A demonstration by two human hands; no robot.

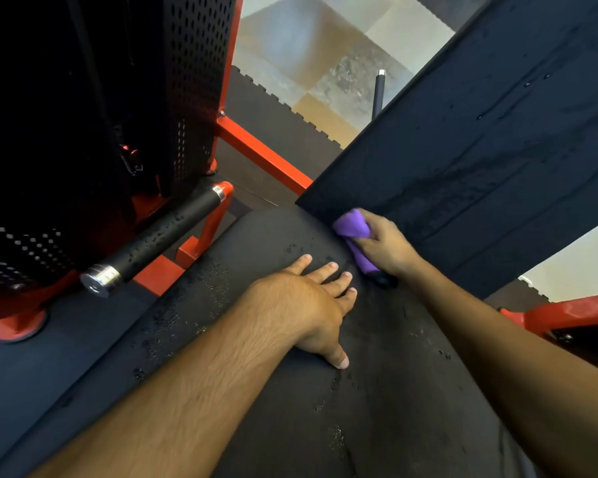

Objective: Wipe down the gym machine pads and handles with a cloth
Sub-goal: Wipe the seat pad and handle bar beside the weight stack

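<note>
A black seat pad (273,243) fills the lower middle, speckled with water drops. My left hand (311,305) rests flat on it with fingers spread. A black back pad (480,132) rises at the upper right, wet in streaks. My right hand (384,246) grips a bunched purple cloth (354,229) and holds it against the seam where the two pads meet. A black handle (159,236) with chrome end caps lies to the left, beaded with drops.
The red machine frame (263,153) runs behind the pads, with a black perforated weight-stack guard (194,81) at the upper left. A second thin black handle (378,94) sticks up behind the back pad. Black interlocking mats and tiled floor (311,46) lie beyond.
</note>
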